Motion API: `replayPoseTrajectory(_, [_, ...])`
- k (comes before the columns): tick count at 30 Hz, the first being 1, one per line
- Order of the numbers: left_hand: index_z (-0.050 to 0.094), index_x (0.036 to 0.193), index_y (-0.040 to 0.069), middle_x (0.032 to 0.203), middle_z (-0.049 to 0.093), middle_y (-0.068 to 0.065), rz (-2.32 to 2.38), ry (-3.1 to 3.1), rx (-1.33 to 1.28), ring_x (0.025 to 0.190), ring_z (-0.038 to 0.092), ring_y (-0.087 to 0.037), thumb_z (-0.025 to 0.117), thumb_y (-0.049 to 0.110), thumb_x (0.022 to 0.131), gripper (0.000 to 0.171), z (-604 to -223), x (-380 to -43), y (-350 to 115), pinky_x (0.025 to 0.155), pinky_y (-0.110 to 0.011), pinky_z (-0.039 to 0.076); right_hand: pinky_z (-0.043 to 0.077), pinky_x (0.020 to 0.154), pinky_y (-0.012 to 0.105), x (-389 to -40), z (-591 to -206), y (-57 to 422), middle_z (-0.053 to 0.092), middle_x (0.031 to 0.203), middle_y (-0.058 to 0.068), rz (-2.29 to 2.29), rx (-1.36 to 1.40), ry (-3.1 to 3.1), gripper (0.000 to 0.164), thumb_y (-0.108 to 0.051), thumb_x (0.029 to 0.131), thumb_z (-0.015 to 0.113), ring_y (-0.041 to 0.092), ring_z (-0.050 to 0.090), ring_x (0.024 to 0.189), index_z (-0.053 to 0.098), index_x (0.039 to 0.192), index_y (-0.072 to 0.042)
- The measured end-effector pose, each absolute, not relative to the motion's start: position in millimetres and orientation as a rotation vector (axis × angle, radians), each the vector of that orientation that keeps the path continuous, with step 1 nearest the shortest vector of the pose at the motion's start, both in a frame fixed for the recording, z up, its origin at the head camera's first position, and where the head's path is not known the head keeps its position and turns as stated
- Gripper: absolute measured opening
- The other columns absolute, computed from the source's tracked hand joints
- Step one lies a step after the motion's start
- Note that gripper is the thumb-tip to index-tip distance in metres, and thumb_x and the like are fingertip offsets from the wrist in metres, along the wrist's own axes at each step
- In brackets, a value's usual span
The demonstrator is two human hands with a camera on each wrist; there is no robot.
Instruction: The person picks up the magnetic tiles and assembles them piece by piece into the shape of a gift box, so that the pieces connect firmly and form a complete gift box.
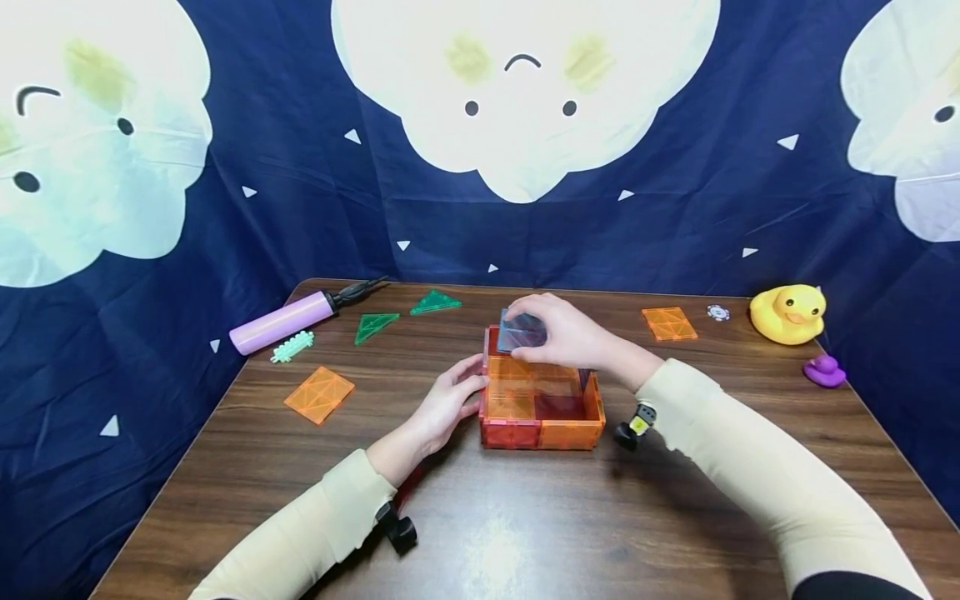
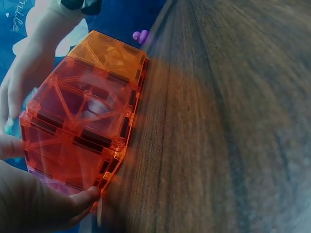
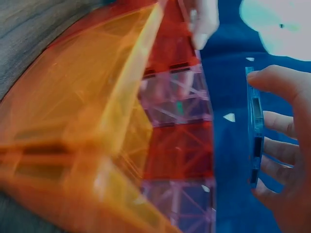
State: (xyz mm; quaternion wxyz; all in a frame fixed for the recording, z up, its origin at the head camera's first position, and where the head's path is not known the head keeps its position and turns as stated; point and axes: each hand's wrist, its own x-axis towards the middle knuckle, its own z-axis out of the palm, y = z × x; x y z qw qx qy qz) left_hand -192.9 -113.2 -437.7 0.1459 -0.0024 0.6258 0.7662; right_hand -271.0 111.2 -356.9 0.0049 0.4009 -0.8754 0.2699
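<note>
A low open-topped box [image 1: 572, 436] of translucent magnetic tiles, red, orange and purple, stands on the table. My left hand [image 1: 448, 400] rests against its left side, with fingertips touching the red wall tile [image 2: 85, 99]. Above the box's back left part, my right hand [image 1: 558, 329] pinches a blue square magnetic tile [image 1: 516, 330] by its edges, between thumb and fingers. The right wrist view shows this blue tile [image 3: 254, 131] edge-on, apart from the box's walls. Whether the blue tile touches the back rim is hard to tell from the head view.
Left lie an orange square tile [image 1: 319, 395], green triangle tiles [image 1: 375, 327], a pale green spiky piece [image 1: 292, 347] and a lilac hand pump [image 1: 285, 323]. Back right are another orange tile [image 1: 670, 323], a chip [image 1: 717, 312], a yellow duck [image 1: 786, 317] and a purple duck [image 1: 825, 372].
</note>
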Motion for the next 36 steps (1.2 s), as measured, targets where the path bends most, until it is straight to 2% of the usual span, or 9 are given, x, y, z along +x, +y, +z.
replayPoseTrajectory(9, [0.038,0.153,-0.003,0.149,0.044,-0.023,2.192,1.832,-0.006,0.134,0.047,-0.034,0.054,0.008,0.100,0.057,-435,-195,-111,0.107,-0.052,0.043,0.047,0.101,0.044,-281,-374,89,0.062,0.134,0.007,0.799,1.316,-2.784,0.051,-0.027,0.084,0.082,0.028,0.052,0.121,0.065,0.128,-0.010])
replayPoseTrajectory(13, [0.036,0.154,-0.003,0.152,0.043,-0.023,2.193,1.824,-0.011,0.136,0.045,-0.036,0.053,0.007,0.100,0.058,-433,-195,-110,0.108,-0.053,0.041,0.047,0.100,0.044,-281,-377,88,0.062,0.132,0.007,0.790,1.321,-2.790,0.051,-0.026,0.083,0.082,0.027,0.053,0.119,0.065,0.128,-0.009])
replayPoseTrajectory(22, [0.037,0.154,-0.002,0.153,0.042,-0.023,2.190,1.829,-0.017,0.137,0.044,-0.037,0.052,0.007,0.101,0.056,-432,-195,-111,0.107,-0.052,0.043,0.043,0.106,0.046,-285,-374,91,0.059,0.136,0.009,0.803,1.369,-2.816,0.053,-0.030,0.089,0.079,0.029,0.051,0.124,0.061,0.133,-0.007])
replayPoseTrajectory(26, [0.036,0.155,-0.001,0.154,0.039,-0.025,2.182,1.824,0.000,0.139,0.042,-0.038,0.052,0.007,0.102,0.056,-433,-194,-112,0.109,-0.055,0.040,0.038,0.110,0.048,-290,-363,104,0.058,0.139,0.009,0.811,1.332,-2.783,0.053,-0.033,0.092,0.077,0.029,0.050,0.129,0.061,0.134,-0.007])
replayPoseTrajectory(31, [0.035,0.155,0.000,0.154,0.039,-0.025,2.173,1.828,-0.018,0.139,0.042,-0.039,0.052,0.007,0.102,0.057,-435,-196,-113,0.110,-0.055,0.039,0.032,0.114,0.052,-294,-344,139,0.056,0.142,0.016,0.881,1.244,-2.662,0.044,-0.022,0.095,0.074,0.033,0.047,0.136,0.063,0.133,-0.005])
replayPoseTrajectory(36, [0.035,0.155,0.000,0.154,0.038,-0.025,2.164,1.832,-0.024,0.139,0.041,-0.039,0.053,0.008,0.102,0.057,-435,-196,-113,0.109,-0.055,0.039,0.035,0.109,0.056,-300,-344,186,0.061,0.135,0.016,0.907,1.084,-2.479,0.032,-0.007,0.096,0.071,0.034,0.051,0.131,0.066,0.127,-0.004])
